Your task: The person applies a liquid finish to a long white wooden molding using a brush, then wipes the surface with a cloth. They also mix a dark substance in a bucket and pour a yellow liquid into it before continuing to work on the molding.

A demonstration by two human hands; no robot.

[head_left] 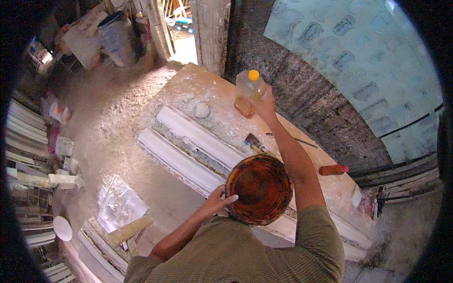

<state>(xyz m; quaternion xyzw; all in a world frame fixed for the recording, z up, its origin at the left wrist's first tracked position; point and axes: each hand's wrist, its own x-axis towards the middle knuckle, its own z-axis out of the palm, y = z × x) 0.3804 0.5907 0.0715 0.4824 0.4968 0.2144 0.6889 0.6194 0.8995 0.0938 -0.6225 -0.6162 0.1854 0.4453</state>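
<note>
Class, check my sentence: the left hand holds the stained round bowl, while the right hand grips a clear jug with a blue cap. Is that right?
Not quite: the cap is yellow, as the head view shows. The left hand does hold the stained round bowl, and the right hand grips the clear jug.

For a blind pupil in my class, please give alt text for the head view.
A person's left hand holds a round, orange-stained bowl by its rim while the right hand grasps a clear, yellow-capped jug. Two long white mouldings lie on a dusty table, with a paintbrush beside the bowl.
</note>
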